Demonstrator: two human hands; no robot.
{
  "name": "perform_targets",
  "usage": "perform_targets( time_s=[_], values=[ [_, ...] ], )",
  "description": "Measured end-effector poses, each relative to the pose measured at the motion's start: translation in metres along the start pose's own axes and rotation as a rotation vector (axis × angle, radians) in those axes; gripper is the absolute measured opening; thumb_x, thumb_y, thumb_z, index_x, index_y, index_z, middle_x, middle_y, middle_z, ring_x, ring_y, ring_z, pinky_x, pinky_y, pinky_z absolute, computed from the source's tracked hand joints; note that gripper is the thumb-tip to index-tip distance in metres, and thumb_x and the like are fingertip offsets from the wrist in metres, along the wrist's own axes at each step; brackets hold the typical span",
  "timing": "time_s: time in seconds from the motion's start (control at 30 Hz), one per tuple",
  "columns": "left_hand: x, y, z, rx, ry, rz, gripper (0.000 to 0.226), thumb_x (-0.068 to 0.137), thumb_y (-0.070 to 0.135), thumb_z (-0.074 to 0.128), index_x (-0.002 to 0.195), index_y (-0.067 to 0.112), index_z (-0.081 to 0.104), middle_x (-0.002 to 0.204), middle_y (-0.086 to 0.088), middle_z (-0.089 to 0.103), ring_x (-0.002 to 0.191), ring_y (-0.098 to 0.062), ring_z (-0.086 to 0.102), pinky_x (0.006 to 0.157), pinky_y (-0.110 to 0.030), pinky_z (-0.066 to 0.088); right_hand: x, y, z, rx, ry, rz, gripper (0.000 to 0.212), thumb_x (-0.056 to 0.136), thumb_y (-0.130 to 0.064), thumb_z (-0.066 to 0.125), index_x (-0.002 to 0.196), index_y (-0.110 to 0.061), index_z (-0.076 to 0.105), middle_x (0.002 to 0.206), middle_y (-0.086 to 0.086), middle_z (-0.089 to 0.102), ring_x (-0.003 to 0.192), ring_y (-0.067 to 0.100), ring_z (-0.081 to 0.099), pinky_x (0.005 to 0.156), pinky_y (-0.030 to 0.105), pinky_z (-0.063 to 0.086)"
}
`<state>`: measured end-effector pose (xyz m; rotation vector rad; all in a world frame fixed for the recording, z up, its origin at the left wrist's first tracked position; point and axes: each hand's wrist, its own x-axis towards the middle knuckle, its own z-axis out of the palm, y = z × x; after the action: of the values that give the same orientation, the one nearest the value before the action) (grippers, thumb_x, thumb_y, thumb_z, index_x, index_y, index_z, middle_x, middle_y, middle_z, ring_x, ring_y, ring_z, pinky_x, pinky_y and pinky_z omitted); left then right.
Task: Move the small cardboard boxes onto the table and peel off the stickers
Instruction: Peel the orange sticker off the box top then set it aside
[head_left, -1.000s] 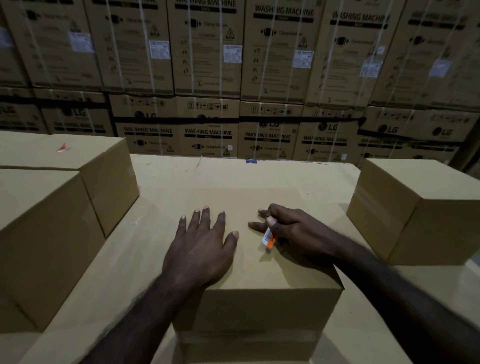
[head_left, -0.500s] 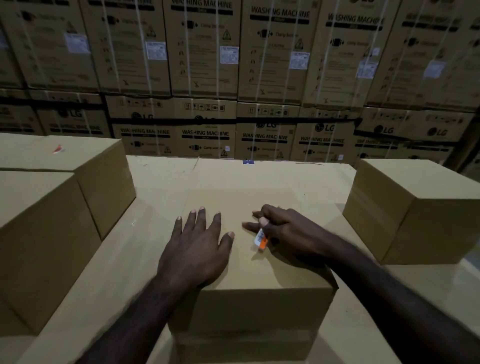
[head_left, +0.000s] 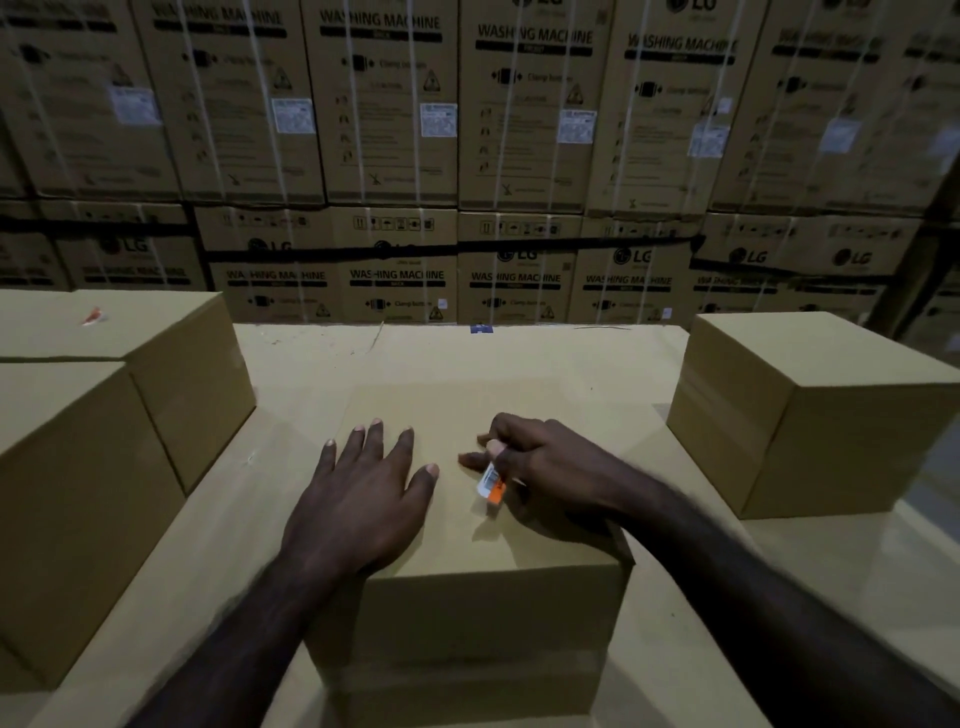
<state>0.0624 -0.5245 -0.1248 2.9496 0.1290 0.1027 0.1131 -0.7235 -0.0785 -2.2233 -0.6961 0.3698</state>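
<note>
A: In the head view, what were your hands doing?

B: Your left hand (head_left: 363, 499) lay flat on top of the middle cardboard box (head_left: 467, 597), fingers straight and spread, palm pressing down and holding nothing. Your right hand (head_left: 550, 467) rested on the same box top, just beside the left thumb, its fingers curled.

A: And the sticker?

B: You had the sticker (head_left: 491, 483), white with an orange end, pinched between your right thumb and forefinger. Its orange end hung below your fingertips, tilted up off the cardboard. Whether its lower edge was touching the box could not be told.

A: Where did that box sit?

B: On the cardboard-covered table (head_left: 545, 358), directly under both of your palms, its front face towards you.

A: What else lay around your fingers?

B: Well to the right of your right hand stood another small box (head_left: 810, 415), apart from the middle one. Left of your left fingers stood two more boxes touching each other, a near left box (head_left: 67, 493) and a far left box (head_left: 156, 338). On the far one's top lay a small orange-and-white scrap (head_left: 93, 315). Beyond your fingertips, past the table's far edge, stood stacked washing machine cartons (head_left: 519, 130) bound with pale straps.
</note>
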Motion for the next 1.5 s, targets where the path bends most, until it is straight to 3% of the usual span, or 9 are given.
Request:
perform_targets(
  time_s=[0.07, 0.17, 0.23, 0.5, 0.63, 0.73, 0.83, 1.2, 1.5],
  values=[
    [-0.001, 0.001, -0.001, -0.011, 0.013, 0.001, 0.064, 0.098, 0.058, 0.018, 0.154, 0.029, 0.009, 0.162, -0.004, 0.003, 0.149, -0.020, 0.002, 0.120, -0.044, 0.001, -0.008, 0.006, -0.006, 0.034, 0.018, -0.016, 0.018, 0.103, -0.024, 0.041, 0.096, -0.016, 0.055, 0.090, -0.013, 0.064, 0.080, -0.018, 0.059, 0.070, 0.019, 0.048],
    [-0.003, 0.002, -0.003, -0.050, 0.064, 0.022, 0.062, 0.098, 0.056, 0.024, 0.153, 0.028, 0.017, 0.161, -0.004, 0.011, 0.148, -0.020, 0.009, 0.119, -0.044, 0.006, -0.018, 0.018, -0.016, 0.028, 0.097, -0.054, 0.018, 0.102, -0.029, 0.042, 0.098, -0.018, 0.055, 0.107, 0.000, 0.069, 0.106, 0.012, 0.063, 0.091, 0.043, 0.052],
    [-0.005, 0.005, -0.005, -0.067, 0.112, 0.032, 0.061, 0.098, 0.053, 0.028, 0.152, 0.027, 0.020, 0.161, -0.005, 0.013, 0.148, -0.021, 0.010, 0.119, -0.044, 0.007, -0.024, 0.024, -0.021, 0.027, 0.169, -0.074, 0.018, 0.101, -0.033, 0.043, 0.097, -0.019, 0.054, 0.108, 0.003, 0.068, 0.108, 0.023, 0.061, 0.092, 0.052, 0.050],
    [-0.028, 0.051, -0.010, -0.134, 0.216, 0.106, 0.058, 0.098, 0.050, 0.033, 0.152, 0.030, 0.022, 0.162, -0.003, 0.005, 0.148, -0.020, 0.001, 0.119, -0.041, 0.002, -0.051, 0.034, -0.031, 0.108, 0.460, -0.144, 0.024, 0.099, -0.042, 0.046, 0.092, -0.020, 0.052, 0.133, 0.006, 0.060, 0.122, 0.016, 0.053, 0.090, 0.032, 0.043],
    [-0.050, 0.085, -0.013, -0.206, 0.270, 0.199, 0.065, 0.092, 0.062, 0.024, 0.151, 0.036, 0.018, 0.161, 0.003, -0.006, 0.147, -0.015, -0.011, 0.116, -0.035, -0.004, -0.084, 0.035, -0.027, -0.068, 0.663, -0.148, 0.024, 0.095, -0.043, 0.051, 0.086, -0.020, 0.053, 0.145, -0.001, 0.048, 0.137, 0.017, 0.038, 0.105, 0.044, 0.038],
    [-0.062, 0.107, -0.013, -0.197, 0.297, 0.292, 0.071, 0.085, 0.064, 0.017, 0.151, 0.039, 0.011, 0.158, 0.006, -0.018, 0.144, -0.013, -0.023, 0.113, -0.034, -0.010, -0.116, 0.037, -0.025, -0.289, 0.786, -0.127, 0.028, 0.090, -0.050, 0.052, 0.086, -0.022, 0.052, 0.154, 0.000, 0.036, 0.147, 0.017, 0.017, 0.115, 0.053, 0.016],
    [-0.075, 0.127, -0.009, -0.176, 0.276, 0.383, 0.071, 0.085, 0.064, 0.012, 0.151, 0.039, 0.004, 0.154, 0.007, -0.026, 0.142, -0.013, -0.029, 0.112, -0.034, -0.014, -0.154, 0.042, -0.022, -0.404, 0.885, -0.109, 0.034, 0.086, -0.058, 0.044, 0.086, -0.024, 0.051, 0.155, 0.001, 0.034, 0.149, 0.018, 0.013, 0.118, 0.055, 0.009],
    [-0.139, 0.250, 0.043, -0.310, 0.147, 0.774, 0.062, 0.100, 0.050, 0.024, 0.153, 0.032, -0.002, 0.158, 0.001, -0.023, 0.143, -0.015, -0.028, 0.117, -0.036, -0.010, -0.316, 0.098, -0.020, -0.598, 1.104, 0.196, 0.027, 0.087, -0.048, 0.047, 0.076, -0.023, 0.043, 0.150, 0.008, 0.043, 0.147, 0.024, 0.022, 0.113, 0.060, 0.020],
    [-0.206, 0.400, 0.106, -0.380, 0.067, 1.126, 0.065, 0.095, 0.049, 0.016, 0.154, 0.026, 0.002, 0.159, -0.003, -0.019, 0.144, -0.017, -0.025, 0.119, -0.040, -0.006, -0.483, 0.176, -0.033, -0.664, 1.309, 0.485, 0.025, 0.084, -0.040, 0.056, 0.072, -0.026, 0.039, 0.138, 0.015, 0.055, 0.139, 0.034, 0.037, 0.101, 0.066, 0.033]
  ],
)
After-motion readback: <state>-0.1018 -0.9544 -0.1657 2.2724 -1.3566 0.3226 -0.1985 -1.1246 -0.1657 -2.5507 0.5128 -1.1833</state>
